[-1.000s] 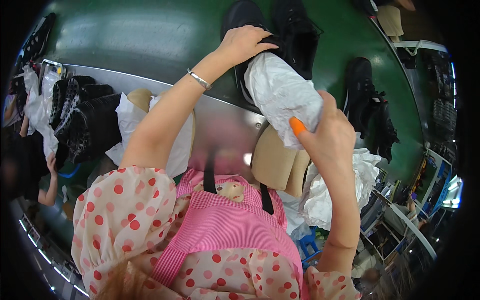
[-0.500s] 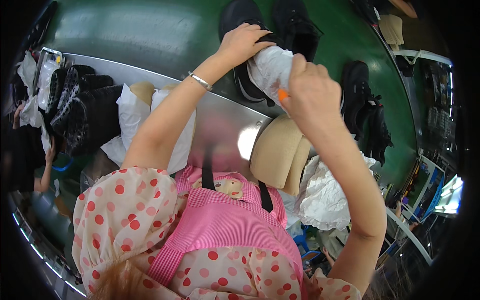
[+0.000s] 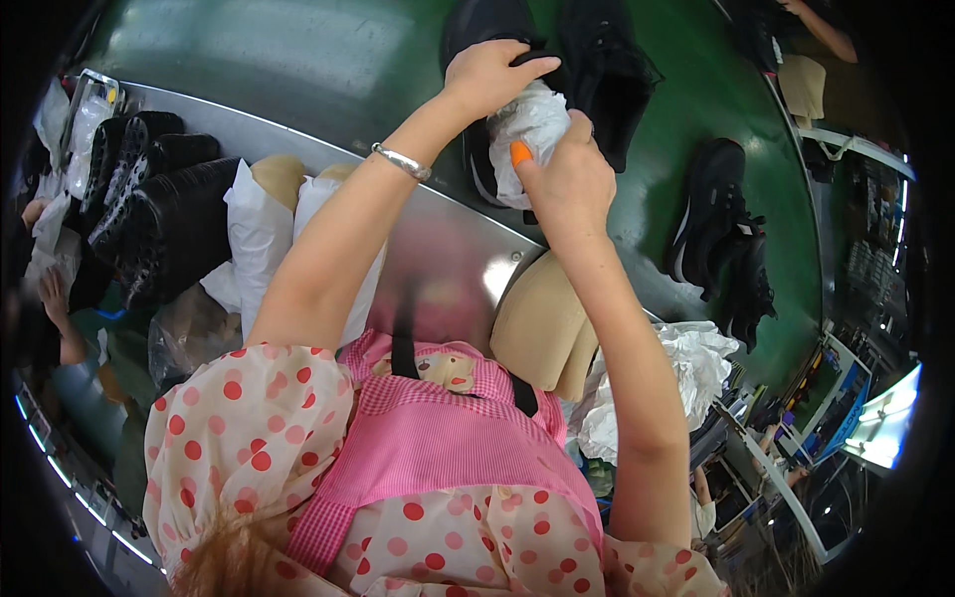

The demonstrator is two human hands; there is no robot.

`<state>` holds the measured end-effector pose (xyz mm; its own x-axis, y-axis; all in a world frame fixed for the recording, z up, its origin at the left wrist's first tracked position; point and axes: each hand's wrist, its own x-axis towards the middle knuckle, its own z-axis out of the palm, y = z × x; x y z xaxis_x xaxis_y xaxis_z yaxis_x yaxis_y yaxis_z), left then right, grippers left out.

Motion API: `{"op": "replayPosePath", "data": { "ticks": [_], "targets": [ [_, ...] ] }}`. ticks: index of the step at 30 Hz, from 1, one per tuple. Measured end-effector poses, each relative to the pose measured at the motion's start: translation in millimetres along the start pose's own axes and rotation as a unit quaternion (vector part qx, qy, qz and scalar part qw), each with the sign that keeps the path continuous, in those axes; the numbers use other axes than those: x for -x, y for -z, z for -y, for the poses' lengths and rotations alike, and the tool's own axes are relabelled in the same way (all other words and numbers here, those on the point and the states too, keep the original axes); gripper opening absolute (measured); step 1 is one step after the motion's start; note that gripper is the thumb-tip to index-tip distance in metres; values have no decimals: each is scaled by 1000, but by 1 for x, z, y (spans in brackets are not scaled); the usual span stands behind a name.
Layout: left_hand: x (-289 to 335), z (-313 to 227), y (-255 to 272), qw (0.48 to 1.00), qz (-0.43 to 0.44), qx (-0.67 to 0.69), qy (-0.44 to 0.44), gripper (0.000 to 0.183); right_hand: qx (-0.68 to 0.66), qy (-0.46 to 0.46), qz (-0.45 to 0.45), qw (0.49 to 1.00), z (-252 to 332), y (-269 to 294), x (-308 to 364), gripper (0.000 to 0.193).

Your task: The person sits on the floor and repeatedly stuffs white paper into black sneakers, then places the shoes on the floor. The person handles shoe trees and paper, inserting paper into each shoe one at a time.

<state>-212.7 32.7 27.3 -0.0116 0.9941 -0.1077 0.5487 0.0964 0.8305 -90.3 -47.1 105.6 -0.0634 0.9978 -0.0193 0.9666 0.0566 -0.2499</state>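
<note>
A black shoe (image 3: 481, 28) lies on the green surface in front of me, its opening toward me. My left hand (image 3: 492, 80) grips its upper at the tongue, thumb stretched across the opening. A wad of crumpled white paper (image 3: 532, 114) sits at that opening, its far end hidden under the left hand and the shoe's upper. My right hand (image 3: 575, 184) is closed on the near end of the wad, an orange cover on its thumb tip. Close by on the right stands a second black shoe (image 3: 605, 70), not touched by my fingers.
More black shoes (image 3: 708, 204) lie to the right. Folded beige paper (image 3: 537, 328) and crumpled white paper (image 3: 686, 368) are at the near edge. White-wrapped rolls (image 3: 261, 224) and black boots (image 3: 169, 224) line the metal ledge on the left. Another person's hand (image 3: 55, 294) shows at far left.
My right hand has moved left and turned more upright, pushing the paper wad closer into the shoe opening; less of the wad shows. My left hand stays on the shoe, slightly farther forward.
</note>
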Motion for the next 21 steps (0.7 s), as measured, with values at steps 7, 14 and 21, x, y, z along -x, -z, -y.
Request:
{"op": "replayPosePath", "data": {
  "ticks": [7, 14, 21],
  "targets": [
    [9, 2, 0, 993, -44, -68, -91, 53, -25, 31, 39, 998, -2, 5, -8, 60],
    [5, 7, 6, 988, -67, -63, -121, 49, 7, 17, 106, 994, 1, 5, -7, 49],
    [9, 0, 21, 982, -19, -101, -160, 32, 0, 51, -21, 998, 10, -50, -15, 42]
  ]
}}
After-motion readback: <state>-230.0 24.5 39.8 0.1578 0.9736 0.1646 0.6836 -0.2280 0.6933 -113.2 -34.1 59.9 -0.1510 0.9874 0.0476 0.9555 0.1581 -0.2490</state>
